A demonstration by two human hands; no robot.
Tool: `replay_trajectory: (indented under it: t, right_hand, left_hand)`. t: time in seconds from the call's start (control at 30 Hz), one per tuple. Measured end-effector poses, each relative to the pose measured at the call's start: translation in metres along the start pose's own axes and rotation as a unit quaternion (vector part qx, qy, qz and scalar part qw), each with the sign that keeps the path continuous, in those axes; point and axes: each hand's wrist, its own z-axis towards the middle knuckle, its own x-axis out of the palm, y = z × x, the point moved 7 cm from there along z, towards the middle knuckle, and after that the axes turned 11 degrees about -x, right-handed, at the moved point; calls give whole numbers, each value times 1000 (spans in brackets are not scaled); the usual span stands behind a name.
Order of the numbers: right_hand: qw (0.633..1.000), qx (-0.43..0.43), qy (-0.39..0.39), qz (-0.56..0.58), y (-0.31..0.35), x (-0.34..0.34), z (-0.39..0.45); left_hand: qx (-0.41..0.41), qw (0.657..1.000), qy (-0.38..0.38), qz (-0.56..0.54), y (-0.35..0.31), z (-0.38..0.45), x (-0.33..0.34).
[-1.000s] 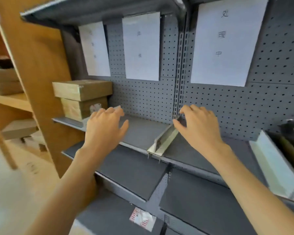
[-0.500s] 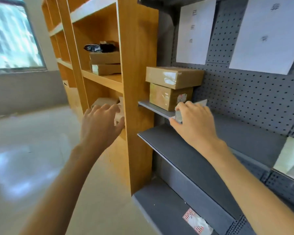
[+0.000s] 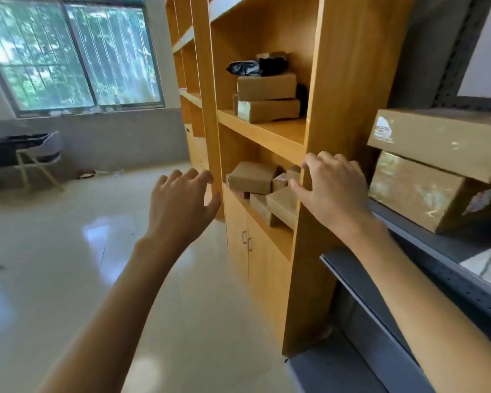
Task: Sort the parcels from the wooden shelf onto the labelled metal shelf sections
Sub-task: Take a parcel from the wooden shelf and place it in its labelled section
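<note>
Head view: I see both hands empty, fingers loosely spread. The left hand (image 3: 182, 199) hangs at centre frame, just left of the wooden shelf (image 3: 343, 80); the right hand (image 3: 333, 188) sits right of centre, in front of the shelf's side panel. The low cluster of parcels (image 3: 262, 188) lies between the two hands and beyond them; the right thumb looks nearer to it, I judge. The long sides of the boxes run roughly along the shelf board. I count about five parcels there, some partly hidden, and two boxes with dark bags on the board above (image 3: 267, 100). Two stacked boxes (image 3: 437, 165) rest on the metal shelf (image 3: 408, 279) at the right edge.
</note>
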Motion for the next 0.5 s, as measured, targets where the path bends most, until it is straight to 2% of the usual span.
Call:
replay_trajectory:
  t: [0.23, 0.5]
  right_hand:
    - [999, 4, 14, 32, 18, 89, 83]
    - [996, 80, 29, 0, 38, 191, 165]
  left_hand:
    - [-24, 999, 23, -1, 65, 75, 70]
    - [40, 998, 23, -36, 137, 196, 154]
